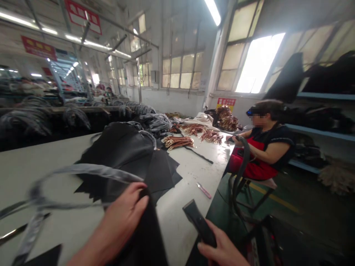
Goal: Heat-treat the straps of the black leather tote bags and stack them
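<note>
My left hand (126,210) pinches the upper edge of a black bag piece (145,236), thumb and fingers closed on it. A strap wrapped in clear plastic (91,170) loops out to the left from beside that hand, partly blurred. In my right hand (222,245), near the table's front edge, is a black hand-held tool shaped like a hair clipper (200,223), its flat head pointing up and left. The tool is apart from the bag piece. Beyond my hands lies a fanned pile of black bag pieces (130,147).
On the white table (177,225) lies a pink-handled cutter (203,190). Bundles of brown straps (179,142) with metal clasps are farther back. At the right, a person in a red apron (255,162) sits by the table edge. Loaded shelves (321,133) stand behind them.
</note>
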Demonstrator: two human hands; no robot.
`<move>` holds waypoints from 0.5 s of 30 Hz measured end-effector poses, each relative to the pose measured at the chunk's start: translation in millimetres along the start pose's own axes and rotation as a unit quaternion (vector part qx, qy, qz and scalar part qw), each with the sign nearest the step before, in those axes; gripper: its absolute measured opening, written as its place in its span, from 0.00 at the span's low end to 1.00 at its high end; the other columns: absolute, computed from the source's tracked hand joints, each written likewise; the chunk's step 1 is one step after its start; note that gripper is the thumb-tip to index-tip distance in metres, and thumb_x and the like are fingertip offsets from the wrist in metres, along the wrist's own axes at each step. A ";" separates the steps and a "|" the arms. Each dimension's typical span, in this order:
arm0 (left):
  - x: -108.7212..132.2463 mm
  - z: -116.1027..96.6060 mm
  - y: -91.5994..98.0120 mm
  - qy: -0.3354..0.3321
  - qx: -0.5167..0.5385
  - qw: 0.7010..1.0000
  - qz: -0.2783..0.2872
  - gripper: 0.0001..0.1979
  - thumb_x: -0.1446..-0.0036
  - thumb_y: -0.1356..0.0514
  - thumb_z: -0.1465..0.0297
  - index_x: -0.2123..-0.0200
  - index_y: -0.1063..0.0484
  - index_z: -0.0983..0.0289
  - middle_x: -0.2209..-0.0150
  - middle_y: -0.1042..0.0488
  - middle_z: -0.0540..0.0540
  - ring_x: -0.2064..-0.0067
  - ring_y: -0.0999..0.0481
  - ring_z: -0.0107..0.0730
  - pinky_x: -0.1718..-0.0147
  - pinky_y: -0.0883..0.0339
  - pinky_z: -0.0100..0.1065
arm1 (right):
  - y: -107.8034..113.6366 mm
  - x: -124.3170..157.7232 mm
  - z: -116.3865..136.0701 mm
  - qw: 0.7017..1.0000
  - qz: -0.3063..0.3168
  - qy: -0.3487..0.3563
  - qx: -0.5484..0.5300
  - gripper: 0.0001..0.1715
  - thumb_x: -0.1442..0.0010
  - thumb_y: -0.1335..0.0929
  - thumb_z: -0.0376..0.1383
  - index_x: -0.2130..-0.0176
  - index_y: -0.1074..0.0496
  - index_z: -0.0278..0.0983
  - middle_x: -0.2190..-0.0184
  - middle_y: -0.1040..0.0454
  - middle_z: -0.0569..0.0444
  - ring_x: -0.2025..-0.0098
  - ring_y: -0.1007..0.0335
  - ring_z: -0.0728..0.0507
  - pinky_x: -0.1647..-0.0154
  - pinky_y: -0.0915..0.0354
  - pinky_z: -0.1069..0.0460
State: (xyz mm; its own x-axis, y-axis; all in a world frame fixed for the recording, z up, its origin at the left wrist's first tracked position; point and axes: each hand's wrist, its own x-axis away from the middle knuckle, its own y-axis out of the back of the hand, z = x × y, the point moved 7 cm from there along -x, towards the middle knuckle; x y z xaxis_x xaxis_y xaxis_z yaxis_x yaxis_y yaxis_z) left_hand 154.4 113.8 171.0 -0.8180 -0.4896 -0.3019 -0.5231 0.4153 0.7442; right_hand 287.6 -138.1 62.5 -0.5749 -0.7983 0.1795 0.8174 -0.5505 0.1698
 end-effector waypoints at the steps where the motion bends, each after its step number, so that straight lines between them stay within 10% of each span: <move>1: 6.3 -1.2 -24.3 -0.001 -0.036 0.997 0.064 0.24 0.34 0.55 0.57 0.54 0.25 0.65 0.41 0.33 0.61 0.42 0.33 0.46 0.43 0.40 0.46 | 3.0 2.5 -0.2 1.000 -0.012 -0.021 0.015 0.42 0.47 0.30 0.42 0.38 0.42 0.35 0.76 0.30 0.59 0.79 0.37 0.49 0.79 0.40 0.55; 3: 21.2 7.8 -74.6 0.001 -0.113 0.981 0.159 0.22 0.35 0.53 0.58 0.49 0.27 0.62 0.40 0.35 0.61 0.35 0.44 0.52 0.41 0.46 0.53 | 8.4 4.3 -1.4 0.998 -0.025 -0.052 0.020 0.47 0.43 0.33 0.48 0.34 0.53 0.35 0.79 0.32 0.61 0.81 0.37 0.48 0.79 0.39 0.54; 6: 42.0 29.6 -122.7 -0.013 -0.191 0.968 0.160 0.23 0.37 0.48 0.62 0.40 0.36 0.59 0.35 0.43 0.59 0.32 0.54 0.54 0.40 0.51 0.58 | 7.2 0.4 -5.5 0.995 0.003 -0.103 -0.012 0.50 0.43 0.34 0.53 0.33 0.59 0.40 0.70 0.28 0.56 0.80 0.33 0.48 0.80 0.37 0.54; 15: 58.2 18.2 -143.2 -0.203 -0.250 0.941 0.101 0.21 0.41 0.50 0.74 0.44 0.32 0.67 0.37 0.39 0.62 0.34 0.45 0.42 0.34 0.61 0.50 | -16.9 -42.9 -3.0 0.980 0.092 -0.172 -0.047 0.32 0.41 0.34 0.48 0.42 0.42 0.41 0.70 0.31 0.58 0.85 0.32 0.53 0.88 0.39 0.60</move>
State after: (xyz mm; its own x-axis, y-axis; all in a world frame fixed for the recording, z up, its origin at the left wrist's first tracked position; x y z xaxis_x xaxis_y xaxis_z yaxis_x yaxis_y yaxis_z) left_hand 177.4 39.8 35.9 -0.9660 -0.0635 -0.2508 -0.2516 0.0057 0.9678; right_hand 298.5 -95.3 49.1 -0.3820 -0.7652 0.5183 0.8991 -0.4375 0.0167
